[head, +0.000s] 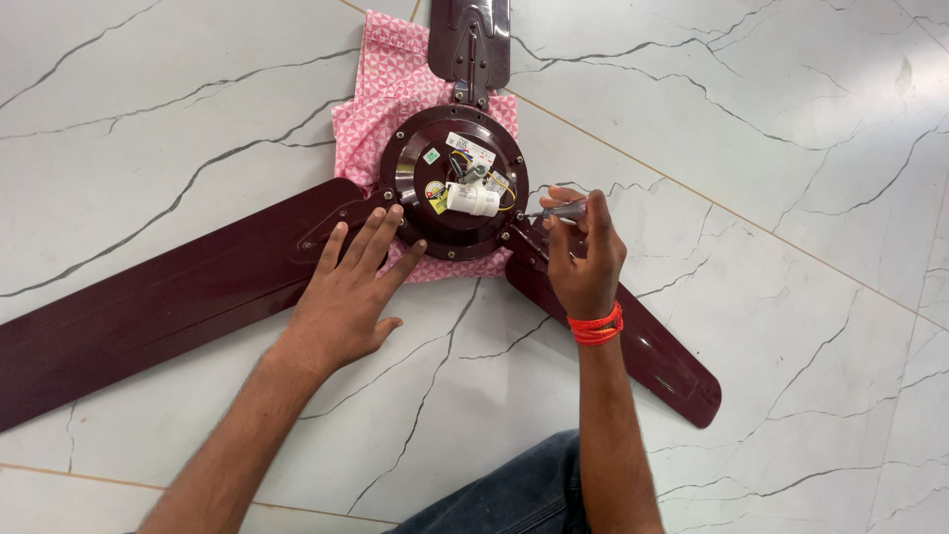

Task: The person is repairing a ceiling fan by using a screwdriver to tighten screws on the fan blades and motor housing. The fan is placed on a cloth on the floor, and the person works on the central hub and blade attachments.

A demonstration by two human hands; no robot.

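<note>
A dark maroon ceiling fan lies flat on the floor, its round motor housing (415, 193) facing up with a white capacitor (473, 199) and coloured wires at the centre. My left hand (348, 294) rests flat, fingers spread, on the root of the left blade (168, 292), fingertips touching the housing rim. My right hand (583, 259), with an orange thread at the wrist, grips a screwdriver (560, 211) whose tip points at the housing's right edge, over the lower right blade (652, 351). A third blade (471, 40) runs off the top.
A pink patterned cloth (381, 89) lies under the motor housing. The floor is white marble tile (751, 148) with dark veins. My knee in dark jeans (514, 494) shows at the bottom edge.
</note>
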